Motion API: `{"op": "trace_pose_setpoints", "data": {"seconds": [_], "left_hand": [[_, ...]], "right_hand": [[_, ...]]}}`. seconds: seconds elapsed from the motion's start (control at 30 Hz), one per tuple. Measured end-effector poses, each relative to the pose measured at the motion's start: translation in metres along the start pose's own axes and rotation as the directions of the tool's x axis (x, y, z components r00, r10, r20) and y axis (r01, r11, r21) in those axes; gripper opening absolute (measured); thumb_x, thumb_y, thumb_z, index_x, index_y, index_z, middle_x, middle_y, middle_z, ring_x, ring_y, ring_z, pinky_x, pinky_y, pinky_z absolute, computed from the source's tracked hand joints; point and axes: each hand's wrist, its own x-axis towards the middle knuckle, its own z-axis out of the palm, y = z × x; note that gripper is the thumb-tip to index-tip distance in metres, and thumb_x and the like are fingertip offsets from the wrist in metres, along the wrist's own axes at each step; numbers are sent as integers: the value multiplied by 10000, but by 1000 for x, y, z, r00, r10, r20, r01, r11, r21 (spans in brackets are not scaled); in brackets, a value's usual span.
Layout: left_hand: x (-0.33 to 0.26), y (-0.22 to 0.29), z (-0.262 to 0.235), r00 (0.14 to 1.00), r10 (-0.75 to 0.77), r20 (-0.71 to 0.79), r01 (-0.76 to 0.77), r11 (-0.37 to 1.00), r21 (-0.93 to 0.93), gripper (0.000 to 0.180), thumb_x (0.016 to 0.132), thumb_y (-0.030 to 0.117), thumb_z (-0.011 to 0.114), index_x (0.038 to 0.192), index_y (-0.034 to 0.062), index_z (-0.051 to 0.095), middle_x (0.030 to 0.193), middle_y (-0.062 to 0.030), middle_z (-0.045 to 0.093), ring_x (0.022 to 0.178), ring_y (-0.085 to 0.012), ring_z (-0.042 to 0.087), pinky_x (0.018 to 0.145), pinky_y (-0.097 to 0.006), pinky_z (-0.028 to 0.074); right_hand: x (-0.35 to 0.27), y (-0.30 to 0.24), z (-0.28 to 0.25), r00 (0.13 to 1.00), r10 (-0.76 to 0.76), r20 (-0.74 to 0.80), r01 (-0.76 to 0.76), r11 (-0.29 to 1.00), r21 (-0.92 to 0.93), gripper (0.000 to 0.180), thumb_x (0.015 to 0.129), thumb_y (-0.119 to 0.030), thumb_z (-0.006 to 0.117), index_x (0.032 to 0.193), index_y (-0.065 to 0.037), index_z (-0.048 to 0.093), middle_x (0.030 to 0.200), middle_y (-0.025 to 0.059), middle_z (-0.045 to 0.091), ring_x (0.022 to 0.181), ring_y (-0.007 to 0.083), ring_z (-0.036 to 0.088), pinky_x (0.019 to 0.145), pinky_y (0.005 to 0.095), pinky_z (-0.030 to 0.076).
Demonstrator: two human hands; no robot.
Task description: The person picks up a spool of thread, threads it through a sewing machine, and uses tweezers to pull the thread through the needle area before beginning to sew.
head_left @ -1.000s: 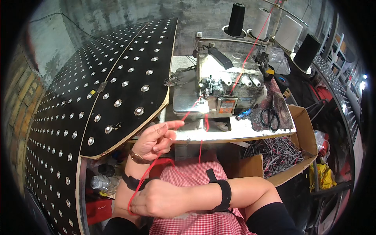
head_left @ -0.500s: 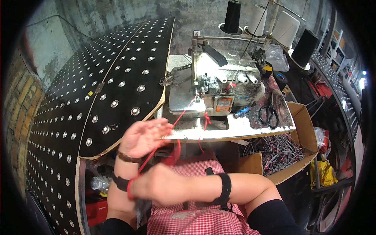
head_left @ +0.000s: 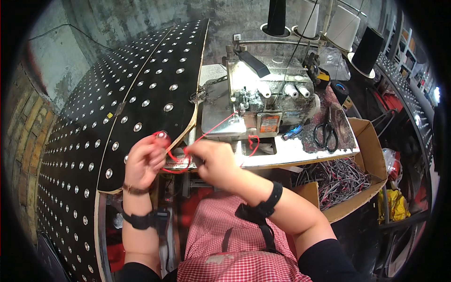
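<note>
A thin red cord (head_left: 217, 126) runs slantwise from the needle area of the overlock sewing machine (head_left: 293, 104) down to my hands. My right hand (head_left: 215, 163) is closed on the cord in front of the machine's front left corner. To its left, my left hand (head_left: 142, 162) has curled fingers gripping more of the same cord. A loose loop sags between both hands. Another length of red cord (head_left: 254, 141) dangles below the machine head at the table's front edge. My right hand hides part of the cord it grips.
Black scissors (head_left: 325, 137) and a blue tool (head_left: 292, 132) lie right of the machine. A cardboard box (head_left: 372, 164) full of cord scraps stands lower right. At the left rises a black studded board (head_left: 155, 98). Black and white thread cones (head_left: 342, 32) stand behind.
My right hand has moved up and right, from across my left forearm to near the table edge. My left hand has shifted left and its fingers have curled around the cord.
</note>
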Motion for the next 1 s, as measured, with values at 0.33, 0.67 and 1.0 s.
{"op": "trace_pose_setpoints", "data": {"seconds": [0.33,0.67,1.0], "left_hand": [[107,-36,61,922,-381,71,256,736,626,312,829,93,570,1111,-29,517,929,-107,618,752,-62,553,542,-181,415],[107,-59,48,980,150,132,-190,482,856,239,723,-10,626,960,17,620,831,-14,591,696,-36,514,608,-183,427],[83,-132,64,992,31,126,-127,439,889,274,758,154,663,895,-71,586,745,-101,607,541,-127,579,504,-270,471]], "right_hand": [[-33,-14,-19,983,-84,161,69,993,93,349,587,-37,611,924,-114,563,828,48,569,661,249,590,522,334,467],[-79,2,-112,940,155,303,-245,927,285,121,651,25,552,761,-16,581,687,81,588,581,181,570,545,267,456],[-105,-1,-176,921,389,15,-331,761,557,120,759,-69,560,700,34,574,683,94,596,607,151,556,564,251,441]]}}
